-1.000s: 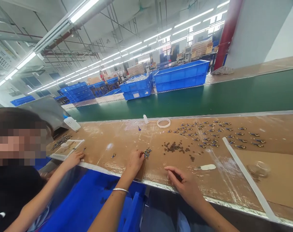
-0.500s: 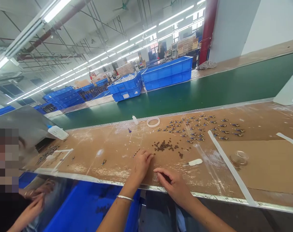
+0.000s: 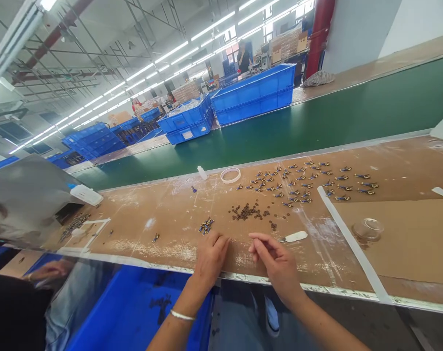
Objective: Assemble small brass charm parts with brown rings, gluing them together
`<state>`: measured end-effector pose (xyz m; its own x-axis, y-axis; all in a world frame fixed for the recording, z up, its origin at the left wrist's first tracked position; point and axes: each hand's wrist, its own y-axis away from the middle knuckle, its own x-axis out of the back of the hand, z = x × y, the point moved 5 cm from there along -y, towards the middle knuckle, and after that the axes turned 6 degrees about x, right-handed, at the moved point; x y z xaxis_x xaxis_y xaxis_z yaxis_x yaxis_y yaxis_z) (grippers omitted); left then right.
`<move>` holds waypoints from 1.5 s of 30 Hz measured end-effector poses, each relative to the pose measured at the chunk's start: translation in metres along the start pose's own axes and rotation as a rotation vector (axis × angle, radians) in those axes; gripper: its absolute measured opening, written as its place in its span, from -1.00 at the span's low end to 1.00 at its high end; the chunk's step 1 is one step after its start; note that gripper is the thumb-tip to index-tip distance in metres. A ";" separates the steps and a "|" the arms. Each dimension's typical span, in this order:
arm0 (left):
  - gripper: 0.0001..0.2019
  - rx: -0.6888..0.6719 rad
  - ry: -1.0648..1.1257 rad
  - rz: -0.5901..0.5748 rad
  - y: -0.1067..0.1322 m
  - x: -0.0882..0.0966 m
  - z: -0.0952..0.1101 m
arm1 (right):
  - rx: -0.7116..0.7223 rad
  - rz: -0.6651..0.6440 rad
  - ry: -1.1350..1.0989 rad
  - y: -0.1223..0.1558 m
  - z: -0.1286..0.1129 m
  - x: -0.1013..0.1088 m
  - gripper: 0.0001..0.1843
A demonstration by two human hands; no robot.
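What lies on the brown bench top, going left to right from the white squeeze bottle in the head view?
White squeeze bottle → small blue-and-gold cluster of parts → white tape ring → pile of small dark brown beads → white-handled tool → clear round plastic cup.

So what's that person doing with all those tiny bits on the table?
A person sits at a cardboard-covered workbench. The left hand rests near a little cluster of blue and gold pieces; the right hand hovers with curled fingers, close to a small white tool. Farther back lie a pile of dark beads and rows of finished-looking pieces.
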<state>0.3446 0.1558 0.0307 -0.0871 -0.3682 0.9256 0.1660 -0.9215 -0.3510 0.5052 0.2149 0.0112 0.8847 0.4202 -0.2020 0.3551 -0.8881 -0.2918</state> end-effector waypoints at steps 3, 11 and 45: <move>-0.75 -0.069 0.061 0.000 0.020 0.007 0.004 | -0.038 0.042 -0.062 -0.001 0.002 0.003 -0.72; -0.77 0.001 0.267 0.111 0.045 0.016 0.000 | -0.093 0.049 -0.101 0.001 -0.001 0.004 -0.77; -0.81 0.518 0.010 -0.175 -0.026 0.013 -0.084 | -0.020 -0.056 -0.039 0.002 0.000 -0.003 -0.78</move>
<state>0.2562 0.1646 0.0398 -0.1661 -0.2185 0.9616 0.6098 -0.7891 -0.0739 0.5033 0.2119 0.0117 0.8512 0.4755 -0.2222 0.4096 -0.8665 -0.2853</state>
